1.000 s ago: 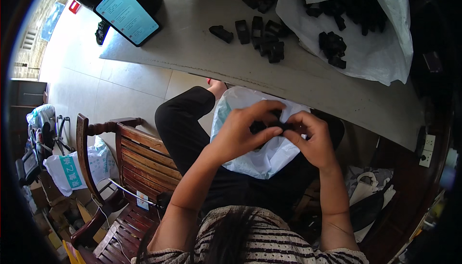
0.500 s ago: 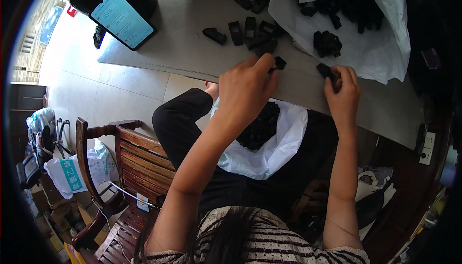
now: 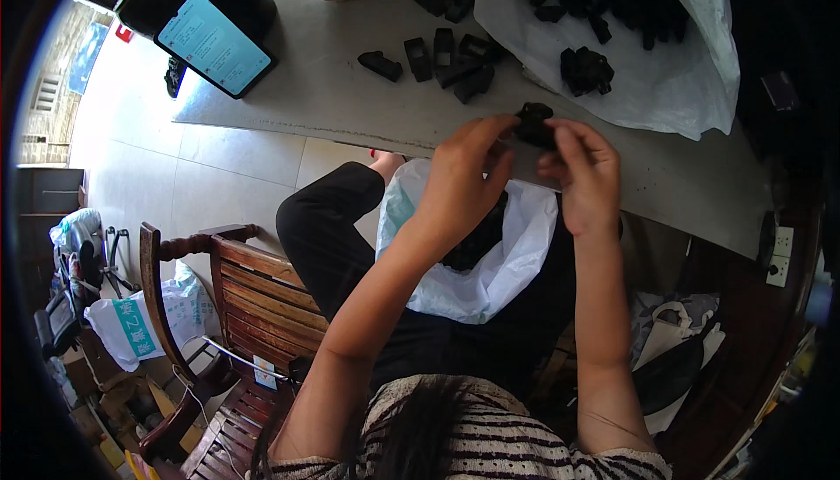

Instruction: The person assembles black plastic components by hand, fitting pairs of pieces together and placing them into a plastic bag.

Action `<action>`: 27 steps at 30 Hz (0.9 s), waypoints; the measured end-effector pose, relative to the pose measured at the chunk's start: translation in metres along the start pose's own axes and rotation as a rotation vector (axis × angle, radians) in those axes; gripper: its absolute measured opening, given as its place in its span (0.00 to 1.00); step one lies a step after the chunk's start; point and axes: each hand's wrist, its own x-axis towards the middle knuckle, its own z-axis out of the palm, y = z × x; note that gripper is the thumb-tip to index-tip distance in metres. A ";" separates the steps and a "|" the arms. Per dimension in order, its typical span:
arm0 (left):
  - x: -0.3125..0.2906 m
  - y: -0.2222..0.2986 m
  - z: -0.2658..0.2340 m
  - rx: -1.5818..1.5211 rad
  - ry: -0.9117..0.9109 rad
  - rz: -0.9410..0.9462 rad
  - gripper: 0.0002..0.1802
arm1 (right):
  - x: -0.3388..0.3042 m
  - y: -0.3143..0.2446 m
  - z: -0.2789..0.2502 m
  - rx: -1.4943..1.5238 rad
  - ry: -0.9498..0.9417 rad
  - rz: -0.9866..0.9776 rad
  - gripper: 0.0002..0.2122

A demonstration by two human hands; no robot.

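A small black plastic part (image 3: 534, 126) is held over the table's near edge, between my two hands. My left hand (image 3: 464, 169) pinches it from the left with thumb and forefinger, and my right hand (image 3: 591, 178) closes on its right side. Motion and the fingers hide some of its shape; whether it is one piece or two joined I cannot tell. Beyond my hands lie several loose black plastic housings (image 3: 418, 60) on the grey table (image 3: 324, 60). In my lap, below the hands, sits an open white bag (image 3: 472, 292) with black pieces inside.
A large white sack (image 3: 700, 86) with many black parts spreads over the table's right side; a black cluster (image 3: 586, 71) lies on it. A lit phone (image 3: 214, 42) leans at the far left. A wooden chair (image 3: 271, 296) stands to my left. Wall sockets (image 3: 780, 257) are at right.
My right hand has moved left with its black piece, and my left hand has come to meet it. The two hands now close around black plastic together. The view has shifted slightly.
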 end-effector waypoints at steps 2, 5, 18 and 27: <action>0.004 0.001 -0.004 -0.033 0.013 -0.006 0.19 | 0.001 -0.006 -0.016 0.127 0.000 0.003 0.09; 0.018 0.008 -0.008 0.062 0.009 -0.001 0.19 | 0.002 -0.012 -0.037 0.282 -0.013 -0.010 0.12; 0.020 0.004 0.002 -0.281 -0.157 -0.025 0.19 | -0.023 -0.016 -0.024 0.156 -0.095 -0.043 0.12; -0.005 0.019 -0.010 -0.475 -0.241 -0.057 0.21 | -0.035 -0.034 -0.007 -0.280 -0.220 -0.177 0.11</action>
